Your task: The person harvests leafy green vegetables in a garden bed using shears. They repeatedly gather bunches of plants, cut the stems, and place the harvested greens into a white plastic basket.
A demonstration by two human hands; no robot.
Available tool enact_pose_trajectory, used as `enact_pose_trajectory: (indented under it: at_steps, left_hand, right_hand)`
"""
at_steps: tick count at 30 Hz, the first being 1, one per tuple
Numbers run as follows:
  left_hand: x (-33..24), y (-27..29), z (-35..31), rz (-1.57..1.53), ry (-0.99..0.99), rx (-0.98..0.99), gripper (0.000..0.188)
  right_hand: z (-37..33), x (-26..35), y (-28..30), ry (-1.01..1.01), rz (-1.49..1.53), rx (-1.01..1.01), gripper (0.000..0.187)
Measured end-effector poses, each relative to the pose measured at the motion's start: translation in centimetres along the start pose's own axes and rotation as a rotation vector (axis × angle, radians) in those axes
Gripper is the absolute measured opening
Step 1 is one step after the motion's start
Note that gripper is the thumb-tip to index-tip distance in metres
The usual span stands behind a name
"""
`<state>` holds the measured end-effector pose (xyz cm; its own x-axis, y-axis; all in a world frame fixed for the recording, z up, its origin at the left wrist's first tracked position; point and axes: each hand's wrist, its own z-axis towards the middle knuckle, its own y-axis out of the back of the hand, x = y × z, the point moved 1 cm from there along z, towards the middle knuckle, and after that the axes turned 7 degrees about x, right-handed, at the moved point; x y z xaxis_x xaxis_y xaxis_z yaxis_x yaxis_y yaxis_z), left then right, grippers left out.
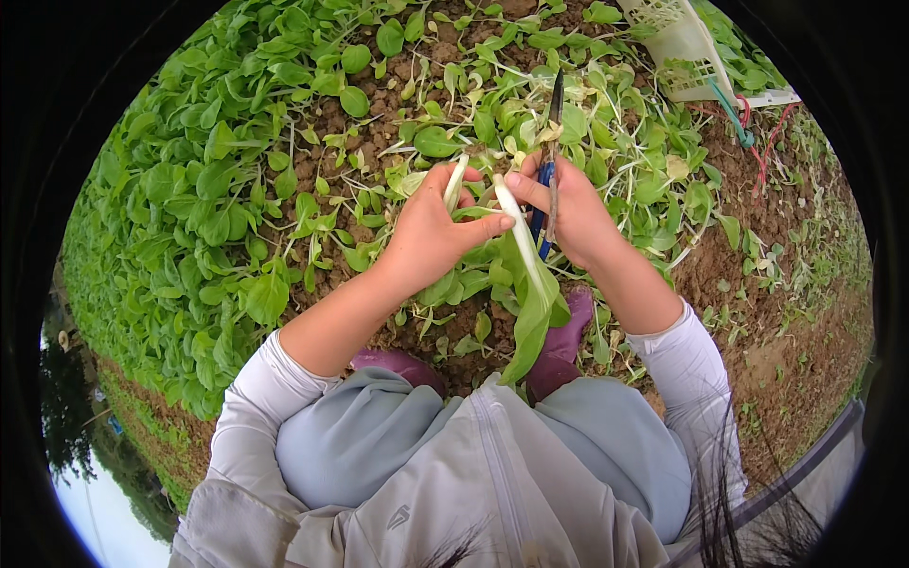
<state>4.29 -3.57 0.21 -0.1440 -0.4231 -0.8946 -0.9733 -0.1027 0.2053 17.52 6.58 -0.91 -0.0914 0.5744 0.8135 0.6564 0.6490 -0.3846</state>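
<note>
My left hand (428, 232) is closed around a pale green stalk (455, 183), its thumb reaching toward a second piece. That piece is a leaf with a long white stalk (518, 229), its broad green blade hanging down toward my lap. At the top of this leaf stalk rests the thumb of my right hand (579, 216). Scissors with blue handles (546, 180) are gripped in the same right hand, dark blades pointing away from me. Whether the two stalks join is hidden behind my fingers.
Dense leafy green plants (204, 175) grow on the left. Cut leaves and stalks (653, 180) litter the brown soil (781, 379) ahead. A pale plastic crate (686, 47) lies at the far right, with green and red cords (743, 133) beside it. My purple boots (566, 336) are below my hands.
</note>
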Motion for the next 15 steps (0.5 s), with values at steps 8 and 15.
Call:
enact_pose_trajectory:
  at_steps: [8, 15]
  left_hand:
    - [-1.6, 1.9, 0.1, -0.15, 0.204, 0.165, 0.036]
    - [0.8, 1.2, 0.7, -0.841, 0.439, 0.16, 0.035]
  right_hand:
    - [0.3, 0.4, 0.2, -0.03, 0.043, 0.036, 0.034]
    - [0.7, 0.8, -0.4, -0.056, 0.204, 0.009, 0.027]
